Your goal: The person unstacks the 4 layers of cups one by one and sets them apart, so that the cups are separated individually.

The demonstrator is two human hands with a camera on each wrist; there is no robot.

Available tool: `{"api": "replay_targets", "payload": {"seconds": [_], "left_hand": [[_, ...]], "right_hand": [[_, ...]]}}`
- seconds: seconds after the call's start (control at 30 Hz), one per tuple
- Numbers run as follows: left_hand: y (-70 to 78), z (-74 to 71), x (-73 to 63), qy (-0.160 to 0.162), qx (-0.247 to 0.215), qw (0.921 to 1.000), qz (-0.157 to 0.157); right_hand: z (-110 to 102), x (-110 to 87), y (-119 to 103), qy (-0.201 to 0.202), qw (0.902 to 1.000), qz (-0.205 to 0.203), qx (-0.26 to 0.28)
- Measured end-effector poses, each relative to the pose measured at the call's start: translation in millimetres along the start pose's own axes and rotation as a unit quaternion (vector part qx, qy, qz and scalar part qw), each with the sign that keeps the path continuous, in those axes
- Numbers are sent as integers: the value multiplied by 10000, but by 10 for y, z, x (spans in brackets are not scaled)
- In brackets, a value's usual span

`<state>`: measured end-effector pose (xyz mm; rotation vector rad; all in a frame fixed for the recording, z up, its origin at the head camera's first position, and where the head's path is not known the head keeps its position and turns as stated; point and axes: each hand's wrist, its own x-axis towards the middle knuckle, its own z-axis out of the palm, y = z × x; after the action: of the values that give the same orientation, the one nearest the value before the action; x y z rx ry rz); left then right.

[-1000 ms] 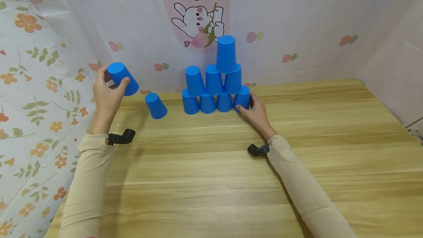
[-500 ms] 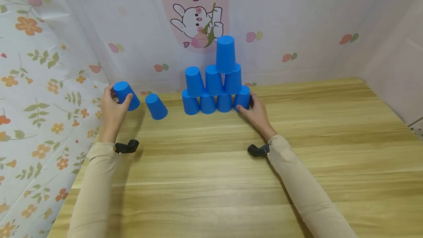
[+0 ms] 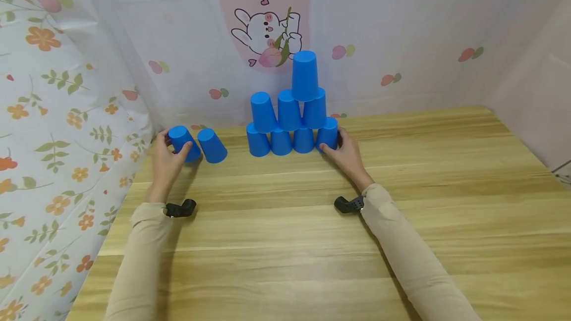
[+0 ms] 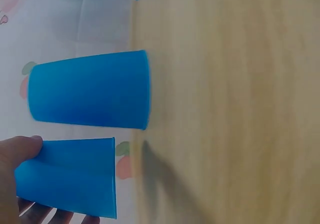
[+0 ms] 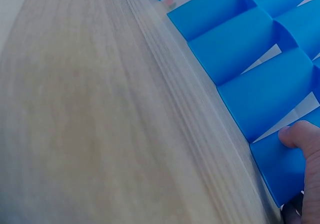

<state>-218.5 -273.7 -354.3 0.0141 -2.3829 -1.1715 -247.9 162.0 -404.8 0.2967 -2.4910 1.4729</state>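
My left hand (image 3: 167,168) grips an upside-down blue cup (image 3: 184,144), thumb on the near side and fingers behind. In the left wrist view this held cup (image 4: 75,176) has its rim a little off the table. Just right of it a second blue cup (image 3: 212,146) stands upside down on its own. My right hand (image 3: 350,160) holds the rightmost bottom cup (image 3: 327,134) of a stack, its thumb (image 5: 292,135) lying on the cup's side. That stack has a bottom row of several upside-down cups, three above them, and one top cup (image 3: 305,77) over the right-hand gap.
The wooden table (image 3: 276,227) reaches back to a white printed curtain (image 3: 187,24) close behind the cups. A flowered curtain (image 3: 58,128) hangs along the left side. Each wrist wears a black camera mount (image 3: 180,208).
My left hand has lowered its cup and brought it rightward, close beside the lone cup. The right hand and the stack have stayed in place.
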Motion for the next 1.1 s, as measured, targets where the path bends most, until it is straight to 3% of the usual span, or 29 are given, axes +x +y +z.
{"api": "replay_targets", "payload": {"seconds": [0.27, 0.4, 0.6, 0.9, 1.0, 1.1], "left_hand": [[-50, 115, -43, 71, 41, 9999, 113], [-72, 143, -60, -41, -24, 10000, -21], [-95, 146, -82, -284, -83, 9991, -301], [-74, 57, -53, -1048, 161, 9932, -482], [-18, 1, -6, -963, 28, 9940, -523], [104, -77, 84, -669, -105, 9968, -435]], "right_hand": [[13, -8, 4, -1, 10000, 72, -51], [4, -15, -2, 9, 10000, 33, -30], [-13, -27, -1, 30, 10000, 12, -63], [-20, -32, 6, 41, 9999, 97, -77], [-11, -22, 11, 53, 9999, 95, -72], [-1, -12, 12, 2, 9999, 82, -68]]}}
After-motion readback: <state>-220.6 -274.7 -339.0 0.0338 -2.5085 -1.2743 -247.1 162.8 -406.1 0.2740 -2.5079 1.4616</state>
